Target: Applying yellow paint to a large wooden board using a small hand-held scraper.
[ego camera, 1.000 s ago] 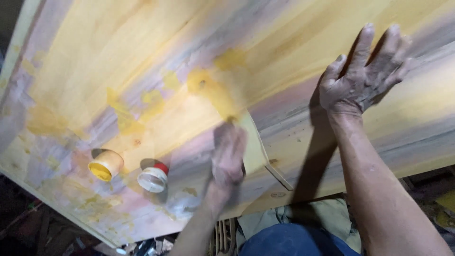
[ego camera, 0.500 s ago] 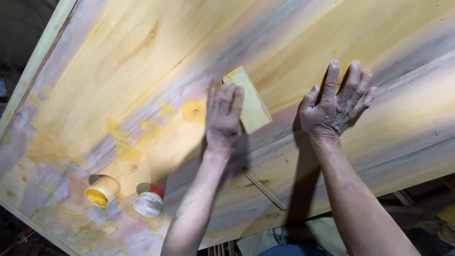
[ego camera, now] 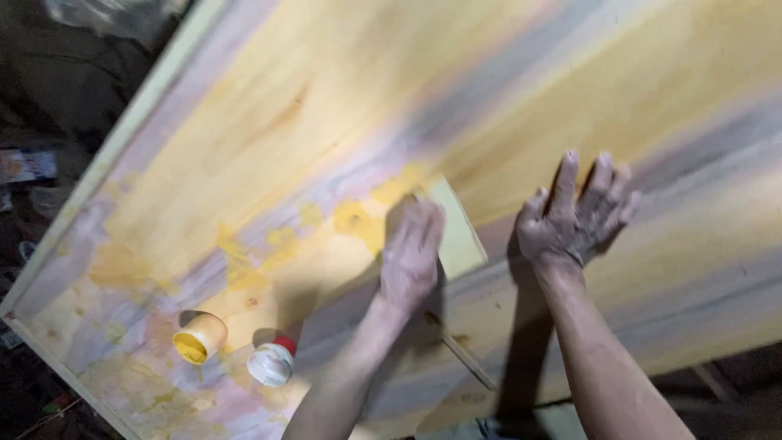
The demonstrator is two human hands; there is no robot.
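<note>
The left hand (ego camera: 411,253) presses its fingers flat on a pale scraper card (ego camera: 456,232) to spread yellow filler (ego camera: 358,220) over the wooden panel (ego camera: 326,98), while the right hand (ego camera: 574,220) lies open, bracing it

Both forearms are bare, no sleeves or gloves. The left hand (ego camera: 411,254) and right hand (ego camera: 574,220) look dusty, smeared with filler, fingers caked and rough.

Single head-worn view — looking steeply down, close over a tilted wooden board (ego camera: 342,106), no second view
</note>
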